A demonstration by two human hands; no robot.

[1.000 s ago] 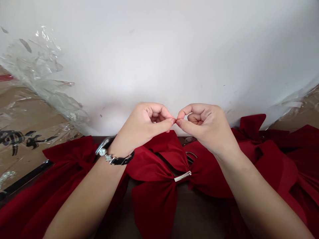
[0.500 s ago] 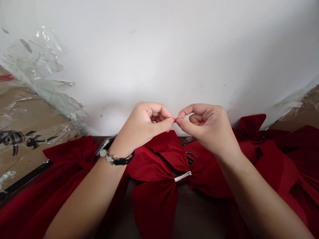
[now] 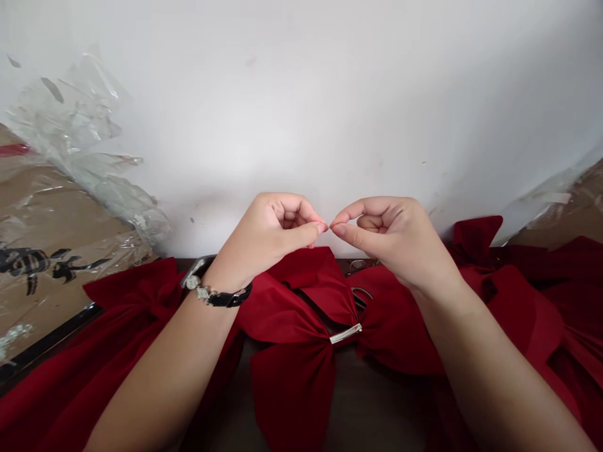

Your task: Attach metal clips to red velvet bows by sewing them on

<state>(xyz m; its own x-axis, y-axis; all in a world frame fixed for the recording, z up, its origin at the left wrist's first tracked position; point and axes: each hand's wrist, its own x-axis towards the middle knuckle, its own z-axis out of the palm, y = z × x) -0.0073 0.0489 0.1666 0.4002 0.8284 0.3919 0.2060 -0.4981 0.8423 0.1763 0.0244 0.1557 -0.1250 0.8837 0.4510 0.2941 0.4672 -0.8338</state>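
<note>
My left hand [image 3: 287, 229] and my right hand [image 3: 386, 235] meet fingertip to fingertip in front of the white wall. Thumb and forefinger are pinched together on each, and whatever lies between them is too small to make out. Below them on the dark table lies a red fabric bow [image 3: 296, 314], its loops spread and a tail hanging toward me. A silver metal hair clip [image 3: 345, 334] sits across the bow's gathered middle. Part of a scissors handle [image 3: 362, 296] shows behind the clip.
Further red bows lie at the left [image 3: 136, 295] and right [image 3: 522, 307]. A cardboard box [image 3: 56, 220] with loose clear plastic film [image 3: 94, 138] stands at the left, and another box [image 3: 575, 213] at the right. The white wall [image 3: 301, 94] rises close behind.
Both hands stay pinched and nearly in place, shifting very slightly to the left. The bow and clip have not moved.
</note>
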